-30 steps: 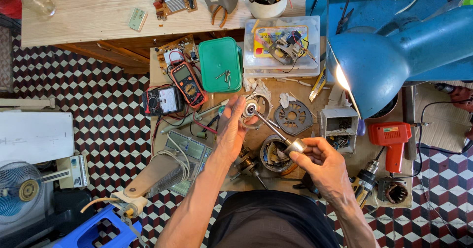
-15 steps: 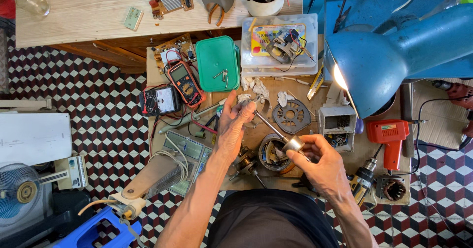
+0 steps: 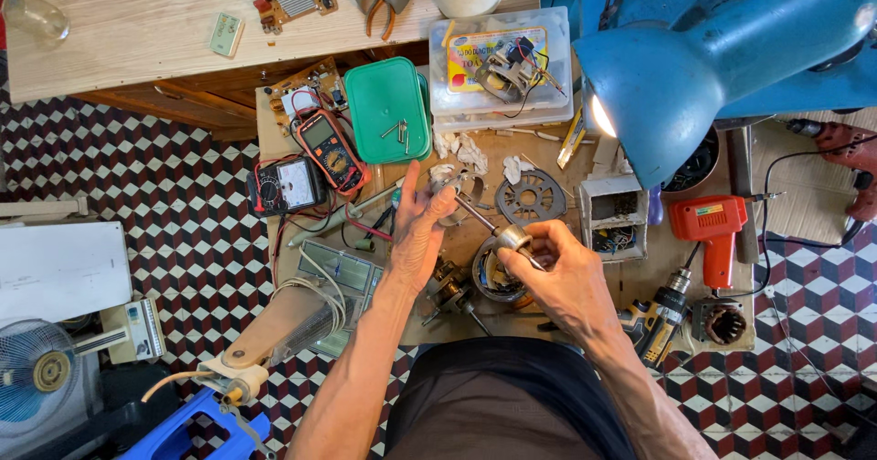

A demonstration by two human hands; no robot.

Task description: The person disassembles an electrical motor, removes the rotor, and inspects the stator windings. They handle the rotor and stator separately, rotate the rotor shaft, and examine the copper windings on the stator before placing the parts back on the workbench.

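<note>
The right hand (image 3: pixel 557 268) clenches its grip on a small metal rotor shaft (image 3: pixel 498 232), held above the desk (image 3: pixel 630 286). The shaft's long axis slants up and left, its far tip touching the left hand (image 3: pixel 420 227), which is released, fingers extended flat.

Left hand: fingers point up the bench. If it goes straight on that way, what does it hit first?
Likely the green plastic lid with loose screws on it, straight beyond the left hand. The fingertips look just short of its near edge, though height above the bench is unclear.
</note>
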